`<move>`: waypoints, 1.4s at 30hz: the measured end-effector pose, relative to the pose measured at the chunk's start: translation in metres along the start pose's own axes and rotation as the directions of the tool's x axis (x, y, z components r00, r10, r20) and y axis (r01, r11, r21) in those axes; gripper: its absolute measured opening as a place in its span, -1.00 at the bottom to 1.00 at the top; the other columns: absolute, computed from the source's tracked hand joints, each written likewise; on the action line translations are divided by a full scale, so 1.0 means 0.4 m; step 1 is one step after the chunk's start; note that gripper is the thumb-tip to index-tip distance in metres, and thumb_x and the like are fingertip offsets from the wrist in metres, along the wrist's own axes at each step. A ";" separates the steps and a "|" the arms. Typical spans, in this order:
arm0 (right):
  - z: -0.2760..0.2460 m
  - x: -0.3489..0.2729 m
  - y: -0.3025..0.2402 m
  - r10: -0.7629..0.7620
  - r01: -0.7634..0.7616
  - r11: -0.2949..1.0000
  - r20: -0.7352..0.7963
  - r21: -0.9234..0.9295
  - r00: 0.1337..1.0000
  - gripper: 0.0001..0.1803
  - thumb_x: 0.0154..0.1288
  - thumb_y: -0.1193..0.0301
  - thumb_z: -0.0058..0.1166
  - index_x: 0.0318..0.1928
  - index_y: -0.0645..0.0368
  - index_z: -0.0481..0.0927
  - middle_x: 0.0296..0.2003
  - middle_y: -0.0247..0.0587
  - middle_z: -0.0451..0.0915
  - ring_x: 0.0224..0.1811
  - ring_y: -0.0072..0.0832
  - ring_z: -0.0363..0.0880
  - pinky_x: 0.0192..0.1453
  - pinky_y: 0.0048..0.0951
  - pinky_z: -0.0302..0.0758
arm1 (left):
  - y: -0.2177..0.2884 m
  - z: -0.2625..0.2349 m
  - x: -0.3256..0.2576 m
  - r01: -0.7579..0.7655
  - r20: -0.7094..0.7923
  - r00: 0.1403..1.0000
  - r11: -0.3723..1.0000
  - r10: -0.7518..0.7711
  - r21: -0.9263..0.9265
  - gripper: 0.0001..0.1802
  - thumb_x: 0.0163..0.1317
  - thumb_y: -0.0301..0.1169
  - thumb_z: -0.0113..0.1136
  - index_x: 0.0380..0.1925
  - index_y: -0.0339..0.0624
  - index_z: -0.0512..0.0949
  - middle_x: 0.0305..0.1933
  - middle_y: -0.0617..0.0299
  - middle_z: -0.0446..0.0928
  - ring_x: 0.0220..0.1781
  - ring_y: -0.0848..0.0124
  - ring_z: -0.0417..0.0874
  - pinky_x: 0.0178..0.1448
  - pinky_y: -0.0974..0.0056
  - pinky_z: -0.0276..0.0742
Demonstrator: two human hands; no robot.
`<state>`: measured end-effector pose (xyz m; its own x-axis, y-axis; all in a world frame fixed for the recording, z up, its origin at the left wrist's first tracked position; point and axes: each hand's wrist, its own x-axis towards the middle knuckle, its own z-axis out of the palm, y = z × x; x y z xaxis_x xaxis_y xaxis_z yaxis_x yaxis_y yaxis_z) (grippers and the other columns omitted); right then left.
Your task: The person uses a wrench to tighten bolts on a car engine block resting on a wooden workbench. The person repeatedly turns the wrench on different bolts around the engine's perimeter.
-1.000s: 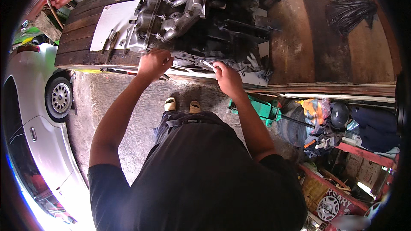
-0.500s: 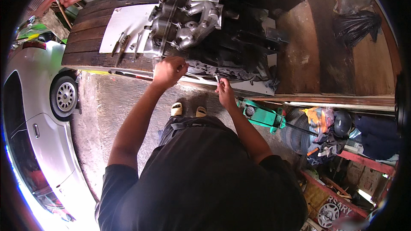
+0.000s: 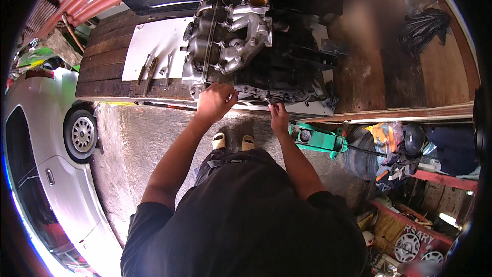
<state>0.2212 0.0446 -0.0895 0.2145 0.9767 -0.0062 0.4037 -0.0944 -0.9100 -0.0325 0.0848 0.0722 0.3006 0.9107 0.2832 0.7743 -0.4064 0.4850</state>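
Observation:
A car engine (image 3: 197,46) with a silver intake manifold (image 3: 251,46) lies on the wooden bench. My left hand (image 3: 216,103) is closed at the engine's near left end, its fingers curled against the near edge; what they hold, if anything, is hidden. My right hand (image 3: 279,119) pinches a small, slim metal tool (image 3: 268,101) at the near side of the engine's dark, greasy part (image 3: 277,79). The tool's exact kind is too small to make out.
Several hand tools, among them a wrench (image 3: 167,71), lie on a white board (image 3: 154,41) left of the engine. A green floor jack (image 3: 318,138) stands under the bench's right side. A silver car (image 3: 66,184) is parked at left. A black bag (image 3: 428,28) lies far right.
My view has shifted, so the bench and engine appear lower and slightly to the right. Both hands stay by the engine's near edge. A blurred patch now covers part of the upper right.

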 end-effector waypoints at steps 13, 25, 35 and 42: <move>-0.108 0.016 -0.090 -0.254 0.186 0.745 -0.014 -0.641 0.967 -0.67 0.22 0.02 0.15 -0.35 0.01 0.56 -0.62 -0.19 0.59 -0.51 -0.11 0.61 -0.40 -0.16 0.48 | 0.008 -0.012 0.000 -0.046 0.046 0.998 0.998 0.048 -0.036 -0.80 0.16 -0.26 0.17 -0.56 -0.08 0.55 -0.48 0.23 0.58 -0.31 0.20 0.60 -0.27 0.12 0.56; -0.139 0.078 -0.335 -0.304 0.576 0.388 0.490 -0.720 0.817 -0.88 -0.01 0.45 0.09 -0.52 0.17 0.68 -0.49 0.01 0.65 -0.39 -0.13 0.69 -0.35 -0.11 0.57 | 0.009 0.004 -0.004 0.085 -0.033 0.996 0.996 -0.085 0.006 -0.83 0.14 -0.24 0.20 -0.49 -0.06 0.60 -0.45 0.18 0.60 -0.35 0.17 0.64 -0.28 0.11 0.55; -0.226 0.053 -0.302 -0.175 0.446 0.712 0.478 -0.542 0.861 -0.81 0.30 0.42 -0.05 -0.10 0.13 0.54 -0.41 0.00 0.63 -0.37 -0.12 0.64 -0.32 -0.12 0.53 | 0.003 0.009 -0.008 0.102 -0.066 0.993 0.993 -0.099 0.050 -0.78 0.15 -0.19 0.17 -0.48 -0.08 0.59 -0.39 0.16 0.63 -0.33 0.14 0.66 -0.28 0.08 0.56; -0.143 0.011 -0.062 0.165 -0.187 0.982 0.375 0.023 0.912 -0.76 0.43 0.33 -0.06 0.05 0.05 0.35 -0.43 -0.34 0.48 -0.53 -0.62 0.49 -0.51 -0.54 0.41 | 0.005 0.011 -0.004 0.079 -0.057 0.995 0.996 -0.076 0.048 -0.80 0.15 -0.20 0.19 -0.47 -0.08 0.60 -0.41 0.19 0.62 -0.34 0.17 0.66 -0.28 0.09 0.58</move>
<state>0.2632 0.0402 -0.0432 -0.0712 0.9477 -0.3110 0.3361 -0.2708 -0.9021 -0.0289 0.0829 0.0693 0.2085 0.9335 0.2917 0.8214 -0.3290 0.4659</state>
